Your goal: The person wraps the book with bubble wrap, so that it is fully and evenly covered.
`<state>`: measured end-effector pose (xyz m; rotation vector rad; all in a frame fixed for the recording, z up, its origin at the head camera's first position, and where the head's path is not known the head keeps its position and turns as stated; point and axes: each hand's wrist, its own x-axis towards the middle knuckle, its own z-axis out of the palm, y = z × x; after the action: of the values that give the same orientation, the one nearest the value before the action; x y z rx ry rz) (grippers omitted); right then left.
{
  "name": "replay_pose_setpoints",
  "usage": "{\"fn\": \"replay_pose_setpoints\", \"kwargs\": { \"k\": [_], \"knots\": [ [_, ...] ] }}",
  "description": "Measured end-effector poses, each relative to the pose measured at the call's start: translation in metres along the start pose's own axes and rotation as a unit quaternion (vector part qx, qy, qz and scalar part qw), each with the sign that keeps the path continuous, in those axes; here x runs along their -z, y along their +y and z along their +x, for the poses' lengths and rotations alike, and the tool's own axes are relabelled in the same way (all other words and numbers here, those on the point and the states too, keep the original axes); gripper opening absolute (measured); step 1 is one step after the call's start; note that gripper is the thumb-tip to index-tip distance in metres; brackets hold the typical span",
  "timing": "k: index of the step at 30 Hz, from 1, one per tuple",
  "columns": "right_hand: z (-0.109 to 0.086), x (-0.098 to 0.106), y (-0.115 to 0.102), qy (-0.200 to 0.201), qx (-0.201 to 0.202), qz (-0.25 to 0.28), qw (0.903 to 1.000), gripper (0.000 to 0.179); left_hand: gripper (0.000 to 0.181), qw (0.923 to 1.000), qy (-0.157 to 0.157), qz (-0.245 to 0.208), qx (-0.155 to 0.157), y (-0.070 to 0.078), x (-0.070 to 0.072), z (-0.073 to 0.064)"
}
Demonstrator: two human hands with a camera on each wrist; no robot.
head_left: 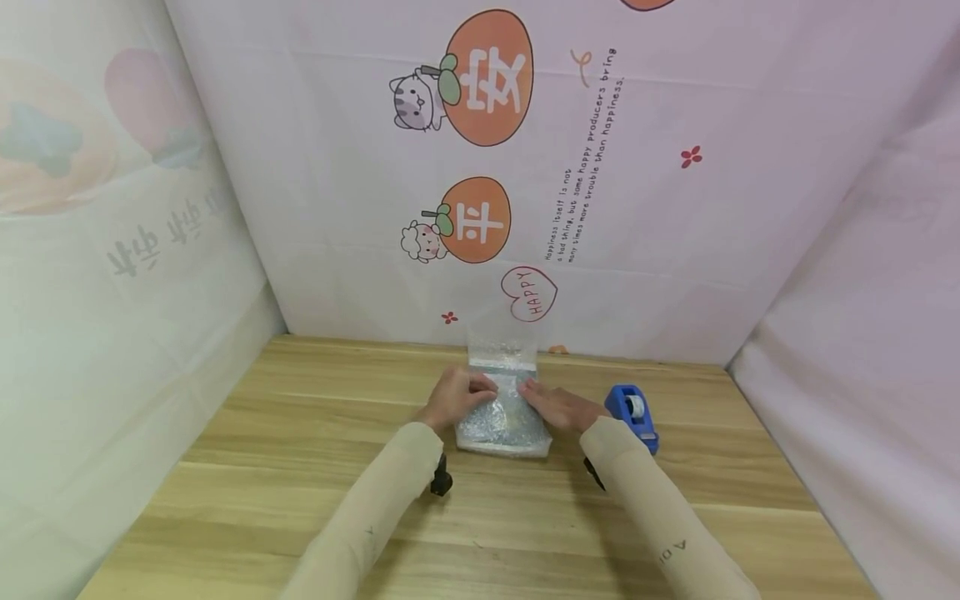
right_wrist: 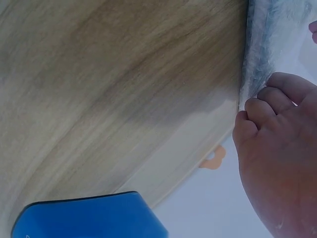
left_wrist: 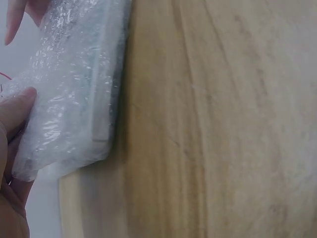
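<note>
A flat package in clear bubble wrap [head_left: 504, 421] lies on the wooden table, with a pale blue-grey item showing through the layers. From its far end a loose flap of wrap [head_left: 502, 354] extends toward the back wall. My left hand [head_left: 457, 396] pinches the wrap at the package's left side; in the left wrist view its thumb [left_wrist: 22, 104] lies on top, fingers beneath. On the other side my right hand [head_left: 562, 406] rests its fingers on the package's right edge. The right wrist view shows those fingers [right_wrist: 262, 111] bunched together at the wrap.
A blue tape dispenser [head_left: 632, 417] with a roll of tape stands just right of my right hand. Behind the table [head_left: 300, 433] hangs a printed white cloth [head_left: 360, 275], and more cloth encloses the left and right sides.
</note>
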<state>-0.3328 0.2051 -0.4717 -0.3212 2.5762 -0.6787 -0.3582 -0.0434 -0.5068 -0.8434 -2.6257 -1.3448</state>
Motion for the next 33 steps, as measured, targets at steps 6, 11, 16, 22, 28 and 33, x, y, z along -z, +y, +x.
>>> {"fn": "replay_pose_setpoints", "kwargs": {
  "k": [6,11,16,22,28,33],
  "knots": [
    [0.000,-0.001,-0.003,-0.006,0.017,-0.044,0.9989,0.086,0.013,0.9998,0.009,0.016,-0.002,-0.007,-0.006,-0.001],
    [-0.003,-0.003,-0.008,-0.008,0.027,-0.093,0.9953,0.087,0.013,0.9994,0.017,0.029,-0.004,-0.009,-0.009,-0.002],
    [-0.005,-0.005,-0.010,-0.008,0.032,-0.119,0.9924,0.097,0.012,0.9988,0.026,0.041,-0.002,-0.008,-0.011,-0.003],
    [-0.004,-0.009,-0.006,0.002,0.052,-0.137,0.9892,0.110,0.011,0.9974,0.046,0.054,-0.010,-0.010,-0.017,-0.004],
    [-0.002,-0.014,-0.001,0.018,0.070,-0.136,0.9881,0.112,0.011,0.9978,0.045,0.049,-0.002,-0.009,-0.018,-0.004],
    [-0.002,-0.019,-0.001,0.035,0.095,-0.131,0.9862,0.108,0.010,0.9976,0.036,0.058,0.006,-0.006,-0.017,-0.006]
  ]
}}
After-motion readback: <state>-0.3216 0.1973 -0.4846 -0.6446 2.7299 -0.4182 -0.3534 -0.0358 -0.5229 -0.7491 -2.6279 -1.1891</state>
